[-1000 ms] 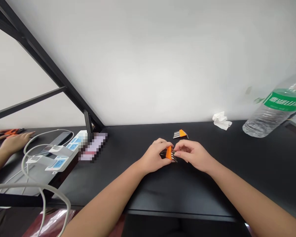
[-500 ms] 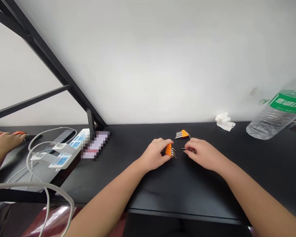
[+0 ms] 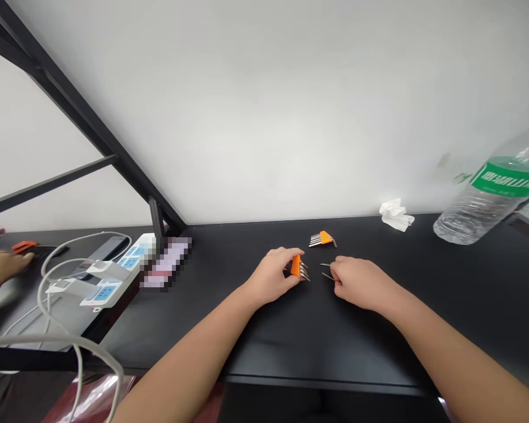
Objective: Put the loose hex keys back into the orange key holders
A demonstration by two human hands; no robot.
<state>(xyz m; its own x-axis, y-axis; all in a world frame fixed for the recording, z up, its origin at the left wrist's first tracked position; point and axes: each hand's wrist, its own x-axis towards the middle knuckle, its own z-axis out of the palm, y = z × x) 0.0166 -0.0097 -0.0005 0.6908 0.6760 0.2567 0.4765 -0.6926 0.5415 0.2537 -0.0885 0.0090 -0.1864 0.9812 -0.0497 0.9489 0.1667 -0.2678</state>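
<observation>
Orange key holder [image 3: 295,265], centre of the frame: pinched by the left hand [image 3: 271,277], thumb against fingers | right hand [image 3: 360,283], right of centre: closed around thin metal rods [image 3: 328,276], tips jutting left | risk: a slack pinch or tilt could let keys [image 3: 303,274] slip from the holder; relaxed right fingers could drop the rods

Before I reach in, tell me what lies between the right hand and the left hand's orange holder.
In the head view, thin metal rods jut from the right hand toward the orange holder; the rest is bare desk.
</observation>
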